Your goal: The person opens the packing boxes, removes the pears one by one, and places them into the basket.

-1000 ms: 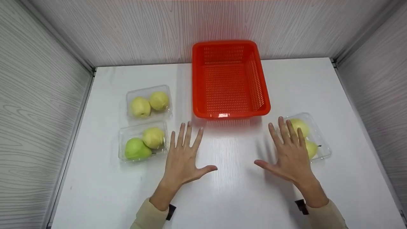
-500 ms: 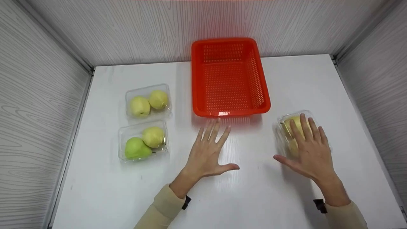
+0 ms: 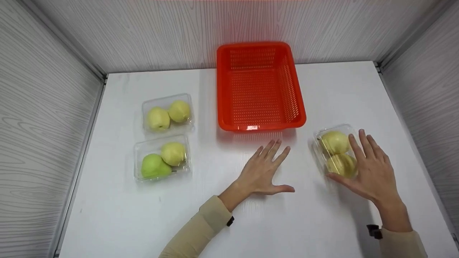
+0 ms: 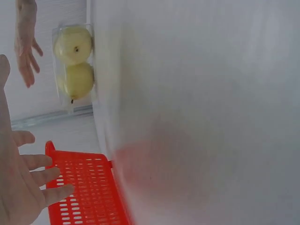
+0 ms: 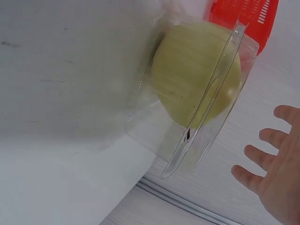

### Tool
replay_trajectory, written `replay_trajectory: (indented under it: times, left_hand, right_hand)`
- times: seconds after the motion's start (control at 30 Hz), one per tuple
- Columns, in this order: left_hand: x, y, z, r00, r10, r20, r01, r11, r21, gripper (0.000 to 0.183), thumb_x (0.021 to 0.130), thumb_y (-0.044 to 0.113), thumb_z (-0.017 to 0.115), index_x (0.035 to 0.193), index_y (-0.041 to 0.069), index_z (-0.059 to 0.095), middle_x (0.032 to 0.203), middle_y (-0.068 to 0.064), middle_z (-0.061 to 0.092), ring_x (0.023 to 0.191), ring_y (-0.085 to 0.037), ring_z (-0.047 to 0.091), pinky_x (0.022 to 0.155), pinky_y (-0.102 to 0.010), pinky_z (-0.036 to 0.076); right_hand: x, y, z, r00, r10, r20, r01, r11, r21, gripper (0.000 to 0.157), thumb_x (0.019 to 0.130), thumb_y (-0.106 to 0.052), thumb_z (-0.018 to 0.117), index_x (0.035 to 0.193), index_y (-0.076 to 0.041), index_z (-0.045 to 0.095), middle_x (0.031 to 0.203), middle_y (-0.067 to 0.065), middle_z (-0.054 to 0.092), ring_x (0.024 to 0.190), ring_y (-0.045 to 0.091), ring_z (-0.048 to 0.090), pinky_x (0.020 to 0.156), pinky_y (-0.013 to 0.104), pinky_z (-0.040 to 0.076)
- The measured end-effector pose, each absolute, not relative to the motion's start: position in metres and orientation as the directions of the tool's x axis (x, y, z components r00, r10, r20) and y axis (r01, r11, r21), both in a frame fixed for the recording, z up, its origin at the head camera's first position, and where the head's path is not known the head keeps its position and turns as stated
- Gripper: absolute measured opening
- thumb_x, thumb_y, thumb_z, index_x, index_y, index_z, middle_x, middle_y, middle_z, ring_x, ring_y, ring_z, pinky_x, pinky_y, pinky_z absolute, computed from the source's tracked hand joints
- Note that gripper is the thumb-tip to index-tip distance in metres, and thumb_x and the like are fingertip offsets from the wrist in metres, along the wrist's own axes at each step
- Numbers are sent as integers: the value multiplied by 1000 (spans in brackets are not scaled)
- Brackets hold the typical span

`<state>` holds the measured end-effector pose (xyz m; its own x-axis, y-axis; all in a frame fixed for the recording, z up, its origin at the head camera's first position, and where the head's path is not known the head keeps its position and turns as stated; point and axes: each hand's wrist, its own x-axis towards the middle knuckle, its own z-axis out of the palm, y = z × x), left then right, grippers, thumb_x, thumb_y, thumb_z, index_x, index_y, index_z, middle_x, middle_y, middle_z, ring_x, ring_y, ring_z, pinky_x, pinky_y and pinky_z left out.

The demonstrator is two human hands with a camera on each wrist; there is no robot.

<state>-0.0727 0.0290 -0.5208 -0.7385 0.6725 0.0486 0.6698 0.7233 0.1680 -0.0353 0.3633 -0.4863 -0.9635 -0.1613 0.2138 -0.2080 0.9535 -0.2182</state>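
While the right hand (image 3: 376, 172) hovers above the near right edge of a clear box (image 3: 321, 152) on the right side of the white table (image 3: 287, 229), its fingers stand straight and spaced apart, with the thumb reaching out towards the box's near end. From the head, thumb and forefinger overlap the plastic, yet both wrist views show a gap between hand and box. Inside lie two pale fruits: a far pear (image 3: 334, 142) with a short dark stem towards the left, and a near pear (image 3: 341, 165) just beside it. The left hand (image 3: 263, 172) hangs over the middle of the table, between that box and the boxes on the left and just in front of the red basket (image 3: 263, 127), its fingers straight and lightly fanned, the thumb stretched well out to the right. The basket, with perforated walls and floor, sits upright at the back of the table, against or very close to the grained back wall (image 3: 161, 36). On the left rest two more clear boxes, one behind the other: the rear box (image 3: 163, 102) contains two yellow pears (image 3: 159, 119), and the front box (image 3: 152, 145) contains a green pear (image 3: 154, 166) beside a yellow one.
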Motion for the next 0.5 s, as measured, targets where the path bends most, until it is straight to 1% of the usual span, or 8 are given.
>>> replay_trajectory:
  times: [0.13,0.23,0.4,0.5]
  left_hand:
    - [-85,42,-530,-725,688,48,684,708,178,114,86,91,47,171,21,15,177,-11,23,165,-27,24,133,-45,35]
    - [-96,51,-535,-711,701,59,699,695,172,115,86,90,50,170,19,18,176,-12,27,165,-27,25,133,-43,34]
    - [-111,68,-537,-691,719,72,719,676,158,116,86,90,51,170,16,20,177,-14,22,165,-29,24,135,-41,30]
    - [-117,79,-537,-682,728,67,729,669,147,116,86,91,50,170,16,20,177,-15,23,165,-29,25,136,-40,29]
  right_hand:
    - [-31,367,-492,-973,-116,201,-164,957,-240,125,68,-66,84,169,-22,26,177,14,22,158,48,30,110,80,37]
    - [-27,369,-496,-974,-91,209,-142,959,-245,125,67,-67,84,168,-20,27,176,15,23,157,49,32,109,82,38]
    - [-19,370,-504,-974,-55,218,-108,964,-242,127,65,-68,85,167,-18,29,174,19,27,153,52,36,104,84,40]
    - [-14,370,-507,-978,-29,209,-81,966,-245,128,64,-68,86,167,-16,29,174,20,27,151,54,37,103,84,40]
